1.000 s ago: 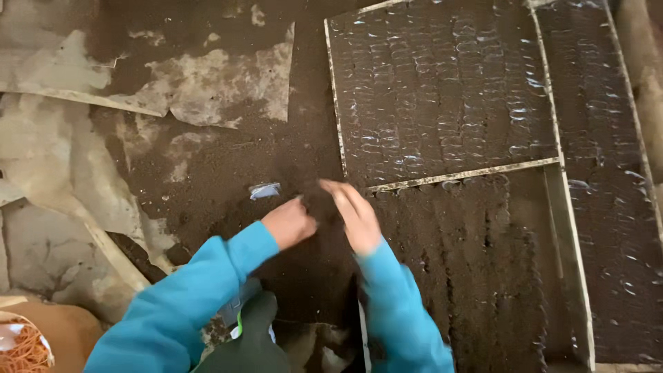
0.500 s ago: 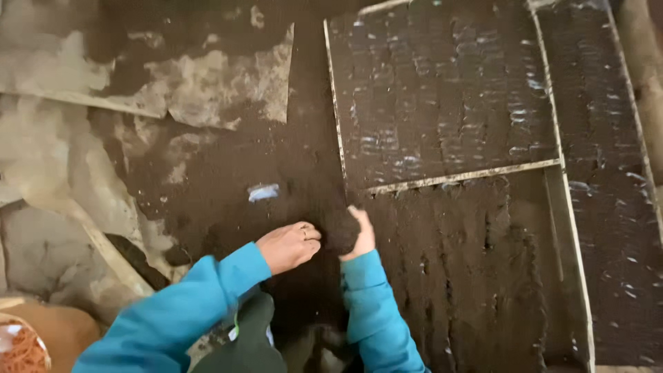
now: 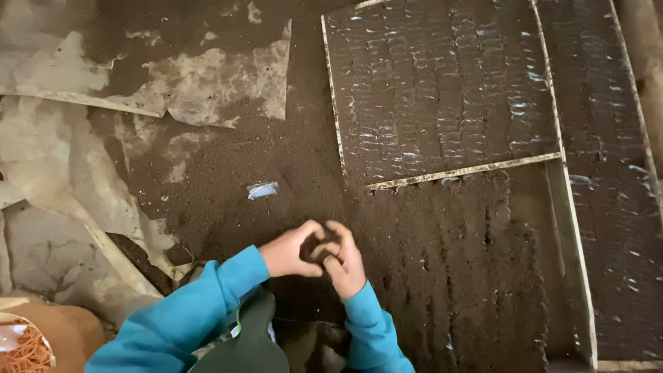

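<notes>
My left hand and my right hand are cupped together around a dark clump of soil just above the ground. Both arms wear blue sleeves. The hands sit at the left edge of a bed of small soil-filled bags packed in rows inside a pale wooden frame. Loose dark soil covers the ground to their left.
A second section of filled bags with shiny plastic rims lies beyond a wooden slat. A small scrap of pale plastic lies on the soil. Torn pale sheeting covers the left. A sack and orange strings sit at bottom left.
My hands were apart and flat on the soil a second ago. They have drawn back toward me and closed together around a clump of soil.
</notes>
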